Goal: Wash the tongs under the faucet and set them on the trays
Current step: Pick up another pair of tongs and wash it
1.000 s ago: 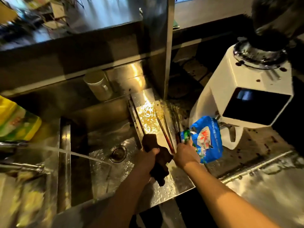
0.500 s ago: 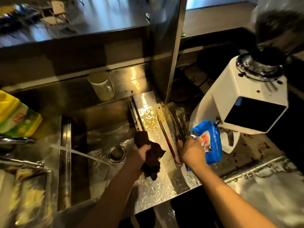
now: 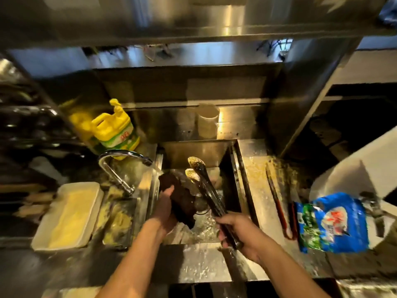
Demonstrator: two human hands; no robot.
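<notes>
Head view, right hand: the right hand (image 3: 240,232) has its fingers (image 3: 224,230) curled tight round the handle end of the long dark metal tongs (image 3: 206,188), which it holds out over the steel sink basin (image 3: 193,151).
Head view, tongs: the two spoon-shaped tips, speckled with residue, point away from the fingers toward the back wall of the basin; they stand slightly apart.
Head view, left hand: the left hand (image 3: 165,203) grips a dark brown scrubbing cloth (image 3: 178,196) between thumb and fingers, just left of the tongs' shaft; whether the cloth touches the shaft I cannot tell.
Head view, faucet: the curved chrome faucet (image 3: 120,166) sits left of the left-hand fingers, its spout aimed at the basin, water running from it.
Head view, surroundings: a yellow detergent jug (image 3: 113,132) stands behind the faucet; a blue snack bag (image 3: 330,224) and a red-handled utensil (image 3: 277,203) lie on the wet counter (image 3: 257,168) right of the right-hand fingers.
Step in hand: washing, judged early, since the tips look soiled.
Next move: likely bring the cloth onto the tips and swing them under the stream.
</notes>
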